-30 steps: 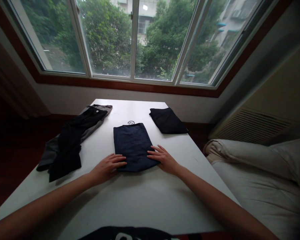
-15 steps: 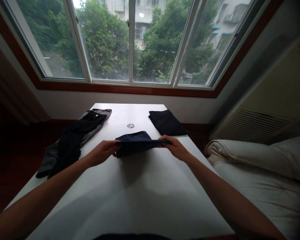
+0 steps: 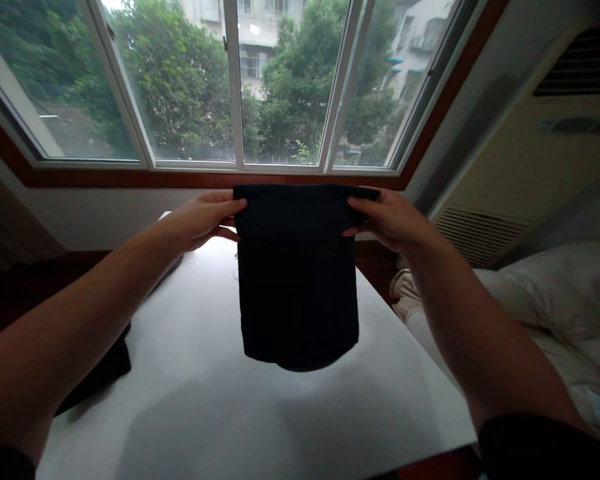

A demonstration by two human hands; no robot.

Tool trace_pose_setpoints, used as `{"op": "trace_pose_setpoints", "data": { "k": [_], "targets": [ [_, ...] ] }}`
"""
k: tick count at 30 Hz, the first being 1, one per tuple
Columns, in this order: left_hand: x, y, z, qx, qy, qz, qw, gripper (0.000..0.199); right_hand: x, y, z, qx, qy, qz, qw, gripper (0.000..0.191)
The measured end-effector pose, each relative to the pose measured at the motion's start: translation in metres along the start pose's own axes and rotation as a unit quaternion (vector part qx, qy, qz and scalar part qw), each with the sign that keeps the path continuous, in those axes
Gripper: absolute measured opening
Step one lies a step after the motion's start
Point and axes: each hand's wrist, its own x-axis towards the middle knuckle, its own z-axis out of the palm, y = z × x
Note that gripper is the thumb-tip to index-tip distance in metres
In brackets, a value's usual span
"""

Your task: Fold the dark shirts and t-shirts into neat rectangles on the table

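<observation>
A dark navy folded cloth point(image 3: 298, 280) hangs upright in the air over the white table point(image 3: 195, 387). Its upper left corner is pinched in my left hand point(image 3: 207, 217), thumb in front. At the upper right corner, my right hand point(image 3: 385, 217) grips the cloth the same way. The lower edge hangs free and curves slightly, above the tabletop. Behind the cloth, the middle and far right of the table are hidden.
Black clothing point(image 3: 103, 373) lies at the table's left edge, partly behind my left forearm. Beyond the table is a wide window point(image 3: 280, 87). On the right are pale bedding point(image 3: 545, 300) and a cream-coloured unit with vents point(image 3: 520, 160).
Both hands have risen with the dark cloth, which was seen nearly edge-on low over the table and now hangs broad side toward me. The view has shifted to the right.
</observation>
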Motion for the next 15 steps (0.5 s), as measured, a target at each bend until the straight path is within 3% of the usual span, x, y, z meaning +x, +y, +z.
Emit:
{"op": "trace_pose_setpoints", "data": {
  "k": [6, 11, 13, 15],
  "targets": [
    [0.122, 0.002, 0.011, 0.053, 0.089, -0.011, 0.995, 0.018, 0.09, 0.01, -0.049, -0.04, 0.018, 0.002, 0.999, 0.02],
    [0.22, 0.01, 0.017, 0.059, 0.146, 0.095, 0.983, 0.015, 0.174, 0.023, -0.1, -0.084, 0.042, -0.048, 0.994, 0.019],
    [0.249, -0.009, 0.026, 0.074, 0.145, 0.155, 0.974, 0.018, 0.193, 0.042, -0.122, -0.121, 0.059, -0.08, 0.988, 0.019],
    [0.264, -0.047, 0.041, 0.107, 0.141, 0.208, 0.962, 0.021, 0.196, 0.072, -0.139, -0.195, 0.084, -0.099, 0.972, 0.021]
  ]
}}
